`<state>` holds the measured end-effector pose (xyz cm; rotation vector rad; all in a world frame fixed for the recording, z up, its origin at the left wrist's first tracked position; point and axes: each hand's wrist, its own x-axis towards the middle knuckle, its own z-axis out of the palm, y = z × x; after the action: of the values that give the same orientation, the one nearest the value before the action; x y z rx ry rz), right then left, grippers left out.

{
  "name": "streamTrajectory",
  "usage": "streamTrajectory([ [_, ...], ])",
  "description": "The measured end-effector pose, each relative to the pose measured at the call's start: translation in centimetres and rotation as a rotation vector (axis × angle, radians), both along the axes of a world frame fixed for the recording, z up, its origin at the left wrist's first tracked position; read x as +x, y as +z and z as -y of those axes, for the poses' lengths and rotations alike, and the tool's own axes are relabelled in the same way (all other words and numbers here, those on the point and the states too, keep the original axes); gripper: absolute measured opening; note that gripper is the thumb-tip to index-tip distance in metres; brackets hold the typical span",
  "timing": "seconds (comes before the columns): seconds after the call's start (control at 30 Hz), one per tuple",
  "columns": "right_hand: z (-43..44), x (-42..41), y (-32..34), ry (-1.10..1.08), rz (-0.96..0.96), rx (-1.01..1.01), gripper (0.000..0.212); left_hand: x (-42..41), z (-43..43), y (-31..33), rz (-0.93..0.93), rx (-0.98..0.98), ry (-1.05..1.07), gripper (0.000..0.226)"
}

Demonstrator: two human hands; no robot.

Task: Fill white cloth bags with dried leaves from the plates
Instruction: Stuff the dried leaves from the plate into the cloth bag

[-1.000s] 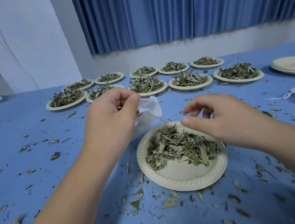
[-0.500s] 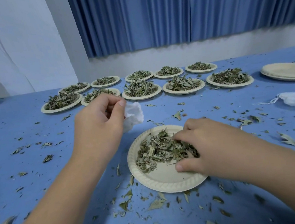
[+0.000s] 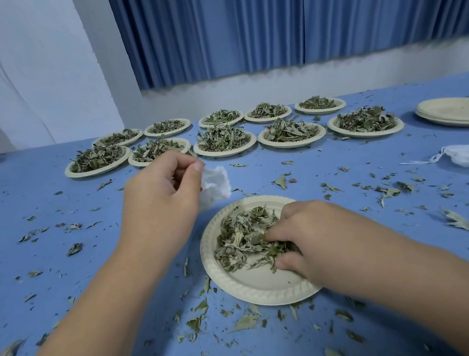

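Head view, right hand (image 3: pixel 310 233) deeper in leaves (image 3: pixel 241 239), bag (image 3: pixel 215 185) still pinched

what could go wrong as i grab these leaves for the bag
The left hand pinches the bag crumpled, its mouth not visibly open, so leaves could miss it and join the scraps on the table. The right hand digs into the leaves near the plate rim; the plate might tip or slide.

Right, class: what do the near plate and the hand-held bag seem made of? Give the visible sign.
The near plate: likely moulded paper pulp, matte cream; embossed rim, no gloss. The bag in the left hand: thin white cloth, perhaps cotton; it crumples softly.
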<state>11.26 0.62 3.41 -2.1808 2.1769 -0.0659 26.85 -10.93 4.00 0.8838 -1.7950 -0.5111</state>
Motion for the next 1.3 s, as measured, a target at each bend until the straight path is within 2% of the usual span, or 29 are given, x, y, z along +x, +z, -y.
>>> streamTrajectory([
  [0.2, 0.3, 0.1, -0.3, 0.015, -0.041, 0.01, 0.025, 0.0, 0.0, -0.1, -0.005, 0.032, -0.022, 0.018],
  [0.33, 0.3, 0.0, -0.5, -0.006, -0.001, -0.057, 0.022, 0.0, 0.0, -0.1, 0.003, 0.058, -0.031, 0.018],
  [0.53, 0.0, -0.6, -0.3, -0.066, 0.243, -0.149, 0.021, -0.1, 0.1, -0.1, -0.018, 0.131, -0.079, 0.018],
  [0.7, 0.0, -1.6, 0.5, -0.149, 0.468, -0.194, 0.012, -0.3, 0.0, -0.1, -0.009, 0.165, -0.099, 0.02],
  [1.0, 0.1, -2.9, 2.0, -0.162, 0.684, -0.257, 0.007, -0.4, -0.1, -0.2, 0.047, 0.163, -0.108, 0.021],
  [1.3, 0.5, -3.0, 4.1, -0.087, 0.801, -0.311, 0.008, -0.4, -0.2, -0.1, 0.029, 0.23, -0.141, 0.024],
])
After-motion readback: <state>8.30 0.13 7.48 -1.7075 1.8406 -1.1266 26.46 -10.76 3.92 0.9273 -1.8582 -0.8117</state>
